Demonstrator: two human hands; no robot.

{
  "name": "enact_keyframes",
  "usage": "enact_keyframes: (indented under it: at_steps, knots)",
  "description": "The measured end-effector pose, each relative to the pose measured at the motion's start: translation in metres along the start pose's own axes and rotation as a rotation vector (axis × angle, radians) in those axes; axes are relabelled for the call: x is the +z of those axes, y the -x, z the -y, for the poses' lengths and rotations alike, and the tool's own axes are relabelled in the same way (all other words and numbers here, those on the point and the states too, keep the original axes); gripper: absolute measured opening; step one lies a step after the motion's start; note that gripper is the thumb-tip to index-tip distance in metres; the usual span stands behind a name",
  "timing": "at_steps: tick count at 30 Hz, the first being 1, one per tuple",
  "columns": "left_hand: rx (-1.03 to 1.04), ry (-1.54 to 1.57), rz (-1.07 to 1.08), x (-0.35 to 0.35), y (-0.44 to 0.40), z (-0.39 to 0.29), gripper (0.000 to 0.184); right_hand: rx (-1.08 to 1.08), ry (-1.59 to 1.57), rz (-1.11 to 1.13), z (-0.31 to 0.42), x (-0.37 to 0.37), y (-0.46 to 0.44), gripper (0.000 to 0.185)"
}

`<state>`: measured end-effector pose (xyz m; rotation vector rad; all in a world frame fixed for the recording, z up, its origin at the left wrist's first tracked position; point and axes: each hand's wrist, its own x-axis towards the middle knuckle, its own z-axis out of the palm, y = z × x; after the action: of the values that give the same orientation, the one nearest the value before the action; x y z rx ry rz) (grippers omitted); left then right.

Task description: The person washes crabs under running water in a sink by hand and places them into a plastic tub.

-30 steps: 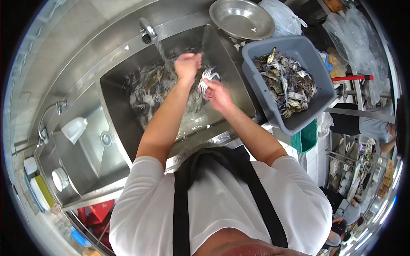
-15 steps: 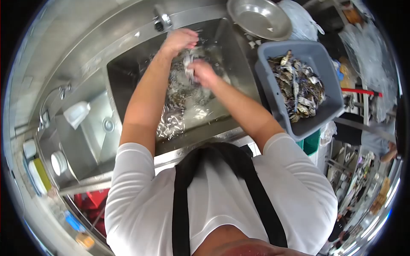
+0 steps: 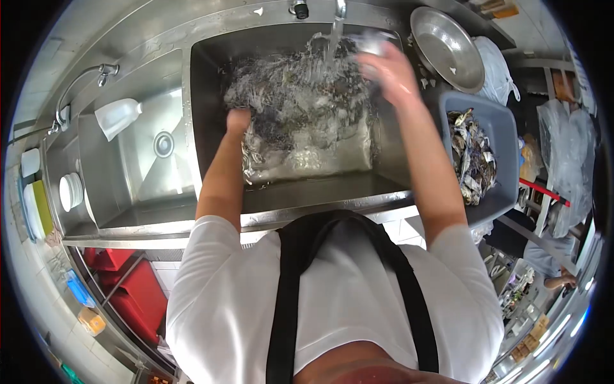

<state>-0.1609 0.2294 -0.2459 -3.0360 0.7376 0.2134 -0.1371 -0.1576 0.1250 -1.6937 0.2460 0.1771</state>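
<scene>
My left hand (image 3: 238,120) dips into the churning water at the left side of the deep sink (image 3: 307,192); its fingers are under the surface. Over the sink's back right part, my right hand (image 3: 391,70) holds a pale crab (image 3: 371,50), blurred by motion. Between the hands, water from the faucet (image 3: 339,9) pours onto a mass of crabs (image 3: 300,83), mostly hidden by splashing. A grey tub (image 3: 511,147) with more crabs (image 3: 473,157) stands right of the sink.
A metal bowl (image 3: 447,49) and a white plastic bag (image 3: 495,70) lie at the back right. On the left, a shallower sink (image 3: 144,198) holds a white jug (image 3: 118,118) and stacked white dishes (image 3: 71,191). At far right is another person (image 3: 550,256).
My hands have moved apart, the left one down into the water, the right one toward the sink's back right with the crab. The view has shifted, and the water is more stirred up.
</scene>
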Motion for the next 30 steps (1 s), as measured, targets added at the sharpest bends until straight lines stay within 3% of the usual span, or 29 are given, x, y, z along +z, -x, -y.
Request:
enact_keyframes:
  at_steps: [1,3,4,5,6,7,8,10,12,15,17,20,21,23,26,28,30]
  knots:
    - [-0.125,0.108,0.049,0.015,0.005,-0.016,0.019,-0.146,0.072,-0.176,0.007,-0.039,0.031,0.028]
    - [-0.686,0.565,-0.127,0.027,-0.003,-0.042,0.020,-0.383,0.291,-0.588,0.021,-0.117,0.091,0.021]
    - [-0.797,0.620,-0.224,0.041,-0.015,-0.046,0.020,-0.510,0.226,-0.714,0.024,-0.136,0.102,0.029]
    - [-0.882,0.721,-0.119,-0.009,-0.024,-0.055,0.033,-0.548,0.561,-0.898,0.017,-0.171,0.118,0.028]
    - [-0.875,0.728,-0.113,0.005,-0.031,-0.051,0.033,-0.569,0.905,-1.076,0.003,-0.201,0.135,0.040]
    - [-0.892,0.735,-0.227,0.030,-0.043,-0.048,0.032,-0.565,0.917,-1.084,-0.008,-0.217,0.153,0.040]
    - [-0.907,0.744,-0.346,0.044,-0.055,-0.048,0.031,-0.410,1.036,-1.036,-0.018,-0.232,0.169,0.038]
    - [-0.709,0.609,-0.145,0.034,-0.064,-0.048,0.033,-0.088,1.249,-0.924,-0.020,-0.242,0.189,0.054]
    - [-0.883,0.943,-0.081,0.032,-0.067,-0.047,0.036,-0.174,1.192,-0.943,-0.010,-0.211,0.196,0.063]
    - [-0.892,0.972,-0.115,0.005,-0.059,-0.057,0.037,-0.353,0.812,-0.865,-0.011,-0.132,0.180,0.032]
    - [-0.878,0.989,-0.097,-0.020,-0.053,-0.053,0.037,-0.455,0.869,-0.631,-0.018,-0.076,0.163,0.026]
    - [-0.720,1.180,-0.176,-0.075,-0.042,-0.045,0.031,-0.452,0.601,-0.244,-0.047,-0.007,0.120,0.028]
    - [-0.638,1.340,-0.152,-0.098,-0.038,-0.044,0.027,-0.295,0.476,-0.136,-0.054,0.016,0.106,0.031]
    - [-0.519,1.541,-0.093,-0.141,-0.034,-0.046,0.022,-0.215,0.394,0.075,-0.076,0.050,0.070,0.034]
    - [-0.447,1.697,0.015,-0.210,-0.035,-0.069,0.018,-0.136,0.371,0.150,-0.109,0.088,0.020,0.041]
    - [-0.336,1.911,0.055,-0.221,-0.046,-0.082,0.018,0.066,-0.065,0.362,-0.109,0.097,-0.001,0.050]
    - [-0.337,2.011,0.060,-0.229,-0.062,-0.094,0.025,0.297,-0.184,0.338,-0.102,0.085,-0.016,0.058]
